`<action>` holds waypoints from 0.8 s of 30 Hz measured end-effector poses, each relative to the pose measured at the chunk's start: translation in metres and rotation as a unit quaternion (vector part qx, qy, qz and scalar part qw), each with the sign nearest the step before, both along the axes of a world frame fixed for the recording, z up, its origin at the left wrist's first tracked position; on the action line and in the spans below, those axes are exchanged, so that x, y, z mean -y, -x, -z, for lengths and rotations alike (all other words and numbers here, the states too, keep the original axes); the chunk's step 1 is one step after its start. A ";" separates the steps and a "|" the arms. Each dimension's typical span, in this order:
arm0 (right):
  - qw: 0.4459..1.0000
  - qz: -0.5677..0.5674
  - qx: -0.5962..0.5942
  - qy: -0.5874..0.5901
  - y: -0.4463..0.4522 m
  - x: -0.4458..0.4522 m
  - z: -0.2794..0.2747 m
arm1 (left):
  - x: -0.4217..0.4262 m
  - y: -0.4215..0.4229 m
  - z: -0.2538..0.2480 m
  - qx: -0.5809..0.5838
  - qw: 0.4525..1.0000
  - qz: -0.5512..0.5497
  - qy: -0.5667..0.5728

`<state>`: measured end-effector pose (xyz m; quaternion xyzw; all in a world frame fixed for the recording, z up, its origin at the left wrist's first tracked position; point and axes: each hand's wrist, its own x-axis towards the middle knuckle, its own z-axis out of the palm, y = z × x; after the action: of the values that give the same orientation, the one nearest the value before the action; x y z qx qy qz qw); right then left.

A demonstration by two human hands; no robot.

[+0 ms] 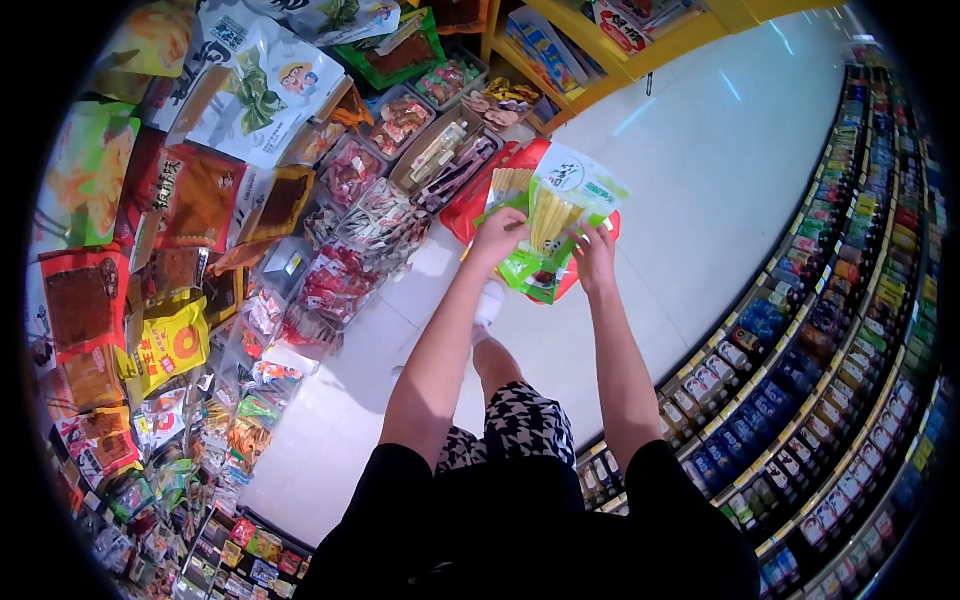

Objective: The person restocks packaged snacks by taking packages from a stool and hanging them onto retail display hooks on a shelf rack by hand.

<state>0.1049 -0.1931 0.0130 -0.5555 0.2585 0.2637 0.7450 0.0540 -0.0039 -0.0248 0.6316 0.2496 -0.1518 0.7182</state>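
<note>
A: Large items first, taking the red basket-like item (465,207) as reference.
B: Right of it, curved shelves of bottled drinks (770,400); left, a bank of packaged snacks (200,200); beyond, a yellow rack (622,72).
A: And the article in hand?
B: A green-and-clear pack (553,222) of pale yellow sticks, held above the red item. The left hand (502,238) grips its left edge, the right hand (596,250) its right; fingers appear closed on both.
A: Step in hand?
B: Judged as two-handed handling of the pack, label side up. Any move of it would call for keeping both edges secure.
A: Markings?
B: The pack bears a round emblem with dark brush-style characters and green lettering, not firmly legible. Left of the reference, a white pouch (265,100) shows a cartoon figure and a square code. No brand confirmed.
</note>
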 end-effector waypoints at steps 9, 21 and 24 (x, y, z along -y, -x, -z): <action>1.000 -0.010 0.015 0.008 0.047 0.002 -0.056 | -0.013 0.042 -0.084 0.045 0.994 0.017 -0.096; 0.905 -0.417 0.081 -0.031 0.247 -0.123 -0.156 | -0.109 0.364 -0.218 -0.084 0.992 -0.097 0.006; 0.852 -0.511 0.101 -0.047 0.326 -0.177 -0.194 | -0.124 0.471 -0.244 -0.064 0.973 -0.221 -0.013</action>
<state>-0.2206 -0.0161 0.2071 -0.5973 -0.1508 0.5617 0.5523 -0.4174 0.1198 0.2193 0.5591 0.4306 -0.0257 0.7081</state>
